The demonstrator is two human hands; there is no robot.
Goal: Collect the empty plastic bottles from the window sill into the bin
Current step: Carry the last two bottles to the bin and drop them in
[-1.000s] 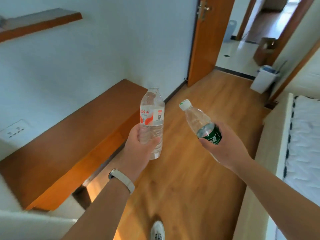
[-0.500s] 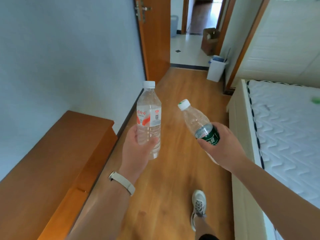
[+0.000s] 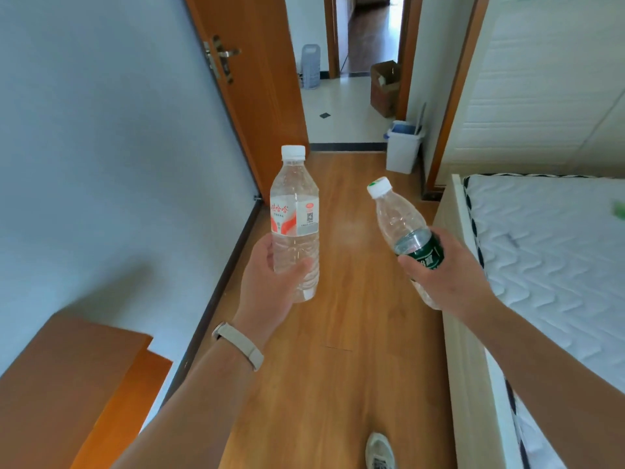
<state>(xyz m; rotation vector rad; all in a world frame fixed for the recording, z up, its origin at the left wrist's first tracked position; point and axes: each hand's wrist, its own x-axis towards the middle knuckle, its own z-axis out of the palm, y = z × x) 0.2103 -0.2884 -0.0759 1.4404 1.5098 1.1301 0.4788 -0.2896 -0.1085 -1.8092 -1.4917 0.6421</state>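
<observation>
The left hand (image 3: pixel 270 286) is grasping the upright red-labelled bottle (image 3: pixel 295 225) by its lower body. The right hand (image 3: pixel 443 275) is grasping the green-labelled bottle (image 3: pixel 402 228), tilted leftward. The white bin (image 3: pixel 403 154) is standing ahead near the doorway.

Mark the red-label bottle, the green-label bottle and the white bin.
red-label bottle (image 3: pixel 295 214), head view, on its label.
green-label bottle (image 3: pixel 398 220), head view, on its clear upper body.
white bin (image 3: pixel 402 154), head view, on its front wall.

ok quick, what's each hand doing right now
Left hand: grips the red-label bottle.
Right hand: grips the green-label bottle.
</observation>
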